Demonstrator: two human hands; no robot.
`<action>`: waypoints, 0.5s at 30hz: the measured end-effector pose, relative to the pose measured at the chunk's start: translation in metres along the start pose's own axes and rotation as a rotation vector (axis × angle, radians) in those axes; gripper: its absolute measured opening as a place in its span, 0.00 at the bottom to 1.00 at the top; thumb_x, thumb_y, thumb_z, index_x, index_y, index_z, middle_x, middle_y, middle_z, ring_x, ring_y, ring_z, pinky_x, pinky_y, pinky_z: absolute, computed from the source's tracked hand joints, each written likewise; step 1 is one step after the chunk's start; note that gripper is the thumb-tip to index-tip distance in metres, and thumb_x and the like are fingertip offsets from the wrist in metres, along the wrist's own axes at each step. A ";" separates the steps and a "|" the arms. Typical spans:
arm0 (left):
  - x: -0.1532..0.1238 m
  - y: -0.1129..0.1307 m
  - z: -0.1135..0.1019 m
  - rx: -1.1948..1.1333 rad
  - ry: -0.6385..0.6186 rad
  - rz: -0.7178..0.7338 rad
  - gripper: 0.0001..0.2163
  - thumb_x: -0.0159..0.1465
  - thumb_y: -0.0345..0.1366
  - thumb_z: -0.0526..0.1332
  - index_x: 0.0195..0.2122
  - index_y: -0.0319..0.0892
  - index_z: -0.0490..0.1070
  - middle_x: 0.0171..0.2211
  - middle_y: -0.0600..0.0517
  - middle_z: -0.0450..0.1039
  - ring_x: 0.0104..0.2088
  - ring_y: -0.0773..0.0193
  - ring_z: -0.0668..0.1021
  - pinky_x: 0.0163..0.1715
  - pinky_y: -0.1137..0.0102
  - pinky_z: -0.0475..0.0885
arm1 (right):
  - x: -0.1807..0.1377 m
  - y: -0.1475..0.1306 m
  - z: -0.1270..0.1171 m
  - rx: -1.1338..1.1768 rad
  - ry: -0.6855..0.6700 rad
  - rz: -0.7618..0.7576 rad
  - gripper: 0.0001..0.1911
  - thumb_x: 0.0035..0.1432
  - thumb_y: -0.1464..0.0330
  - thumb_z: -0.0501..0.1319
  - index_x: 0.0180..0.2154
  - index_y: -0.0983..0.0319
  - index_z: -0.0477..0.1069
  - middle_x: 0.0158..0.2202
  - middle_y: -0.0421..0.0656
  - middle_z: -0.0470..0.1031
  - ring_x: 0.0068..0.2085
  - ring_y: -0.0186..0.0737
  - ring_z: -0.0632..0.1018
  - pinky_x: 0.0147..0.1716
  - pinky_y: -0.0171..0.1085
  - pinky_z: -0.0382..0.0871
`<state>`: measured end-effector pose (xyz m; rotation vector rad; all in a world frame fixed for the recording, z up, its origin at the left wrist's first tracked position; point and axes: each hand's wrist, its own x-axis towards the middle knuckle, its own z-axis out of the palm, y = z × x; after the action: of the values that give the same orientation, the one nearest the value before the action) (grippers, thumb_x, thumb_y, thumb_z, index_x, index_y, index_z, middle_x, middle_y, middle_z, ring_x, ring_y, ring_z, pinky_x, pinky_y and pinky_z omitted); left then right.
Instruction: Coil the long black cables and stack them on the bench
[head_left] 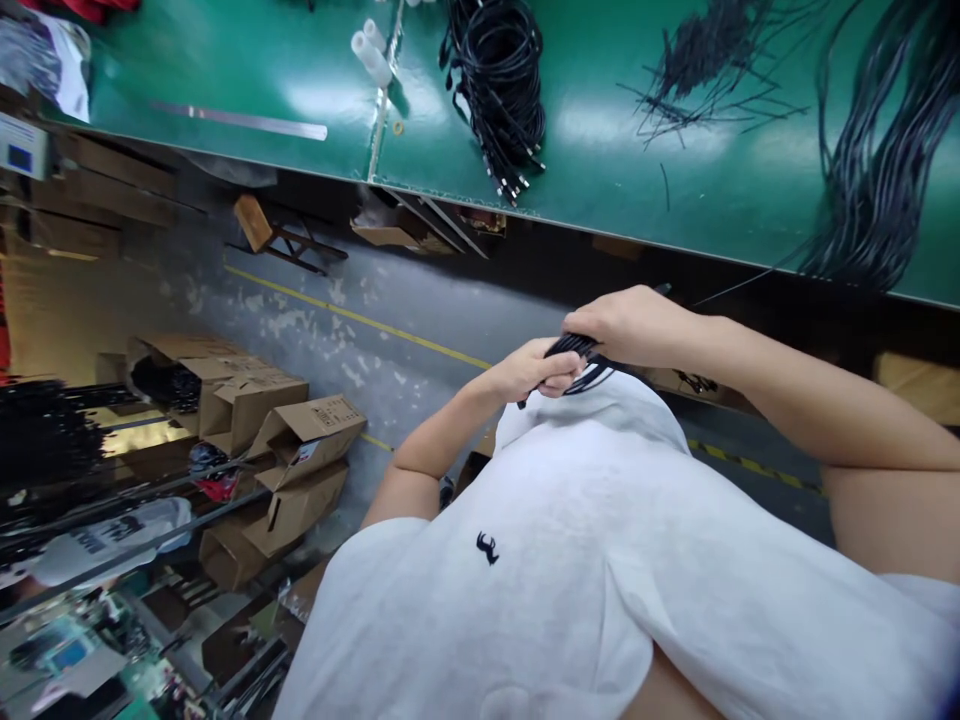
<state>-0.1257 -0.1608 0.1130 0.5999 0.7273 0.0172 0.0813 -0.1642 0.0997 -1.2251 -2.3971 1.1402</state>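
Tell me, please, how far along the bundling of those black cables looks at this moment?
Done: one coiled bundle of black cables lies on the green worktable. In hand: the left hand and right hand grip a small bunch of black cables near the white shirt. Left: loose black cable strands and short black pieces lie unbundled.

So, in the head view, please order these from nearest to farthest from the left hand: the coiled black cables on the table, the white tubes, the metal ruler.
From the left hand:
1. Coiled black cables, on the table above the hand.
2. White tubes, further left, at the top edge.
3. Metal ruler, farthest left on the table.
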 end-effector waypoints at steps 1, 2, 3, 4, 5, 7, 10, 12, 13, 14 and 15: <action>-0.002 0.001 -0.004 -0.048 0.012 0.007 0.23 0.51 0.54 0.73 0.27 0.39 0.67 0.14 0.63 0.52 0.14 0.78 0.56 0.14 0.78 0.51 | 0.002 0.005 0.000 0.130 0.006 0.029 0.05 0.59 0.67 0.60 0.33 0.61 0.73 0.28 0.40 0.74 0.29 0.34 0.72 0.27 0.34 0.56; -0.005 0.003 -0.008 -0.098 0.029 0.014 0.23 0.54 0.53 0.71 0.26 0.39 0.66 0.13 0.64 0.49 0.13 0.78 0.54 0.14 0.79 0.50 | 0.004 0.011 0.002 0.295 0.012 0.063 0.06 0.57 0.64 0.62 0.34 0.60 0.73 0.26 0.38 0.73 0.28 0.34 0.71 0.27 0.33 0.58; -0.008 0.004 -0.012 -0.148 0.056 0.023 0.21 0.57 0.52 0.70 0.25 0.39 0.65 0.13 0.65 0.47 0.12 0.78 0.52 0.13 0.79 0.50 | 0.005 0.017 0.005 0.486 0.022 0.106 0.08 0.56 0.62 0.63 0.34 0.60 0.74 0.25 0.37 0.72 0.27 0.33 0.71 0.28 0.33 0.61; -0.011 0.006 -0.015 -0.202 0.092 0.036 0.20 0.61 0.51 0.67 0.25 0.40 0.64 0.13 0.65 0.45 0.11 0.78 0.51 0.13 0.79 0.50 | 0.005 0.022 0.010 0.687 0.039 0.161 0.10 0.54 0.60 0.65 0.34 0.60 0.74 0.25 0.37 0.71 0.26 0.33 0.71 0.29 0.34 0.64; -0.013 0.008 -0.019 -0.263 0.134 0.051 0.20 0.64 0.49 0.64 0.24 0.40 0.63 0.13 0.65 0.43 0.11 0.78 0.51 0.13 0.79 0.50 | 0.005 0.025 0.017 0.888 0.067 0.222 0.12 0.51 0.59 0.67 0.34 0.60 0.74 0.24 0.36 0.70 0.26 0.32 0.70 0.30 0.35 0.67; -0.017 0.011 -0.025 -0.385 0.206 0.080 0.20 0.70 0.47 0.58 0.24 0.41 0.61 0.13 0.64 0.42 0.10 0.77 0.50 0.12 0.79 0.50 | 0.007 0.025 0.036 1.263 0.179 0.320 0.17 0.46 0.59 0.71 0.35 0.61 0.73 0.22 0.35 0.67 0.23 0.30 0.67 0.31 0.37 0.72; -0.015 0.010 -0.032 -0.505 0.290 0.147 0.20 0.72 0.45 0.54 0.24 0.41 0.60 0.14 0.64 0.42 0.10 0.77 0.50 0.12 0.79 0.50 | 0.015 0.011 0.071 1.686 0.498 0.382 0.23 0.45 0.54 0.72 0.40 0.58 0.71 0.24 0.32 0.65 0.23 0.27 0.66 0.34 0.36 0.76; -0.009 0.008 -0.035 -0.555 0.343 0.212 0.19 0.72 0.44 0.55 0.25 0.41 0.60 0.15 0.64 0.42 0.11 0.78 0.51 0.13 0.80 0.50 | 0.024 0.000 0.091 1.851 0.681 0.442 0.23 0.47 0.52 0.71 0.40 0.56 0.69 0.26 0.31 0.66 0.24 0.25 0.68 0.35 0.33 0.76; -0.005 0.006 -0.036 -0.577 0.359 0.235 0.18 0.72 0.44 0.55 0.26 0.41 0.61 0.15 0.64 0.43 0.11 0.78 0.51 0.13 0.81 0.51 | 0.028 -0.004 0.100 1.904 0.716 0.488 0.23 0.48 0.51 0.71 0.39 0.56 0.68 0.25 0.31 0.65 0.24 0.25 0.68 0.33 0.31 0.75; -0.001 0.004 -0.037 -0.597 0.365 0.242 0.18 0.71 0.44 0.55 0.26 0.40 0.61 0.15 0.63 0.45 0.12 0.78 0.52 0.13 0.81 0.51 | 0.033 -0.007 0.107 1.937 0.721 0.539 0.24 0.48 0.51 0.72 0.38 0.57 0.68 0.22 0.30 0.61 0.22 0.24 0.65 0.29 0.29 0.73; 0.003 0.002 -0.038 -0.613 0.363 0.235 0.18 0.71 0.45 0.55 0.27 0.40 0.61 0.16 0.63 0.46 0.12 0.79 0.54 0.14 0.81 0.52 | 0.037 -0.009 0.112 1.950 0.719 0.591 0.24 0.47 0.51 0.72 0.36 0.58 0.67 0.20 0.29 0.56 0.19 0.23 0.61 0.23 0.27 0.68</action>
<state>-0.1466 -0.1389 0.0902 0.0860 0.9436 0.5601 -0.0034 -0.1998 0.0248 -1.0037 0.1362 1.7570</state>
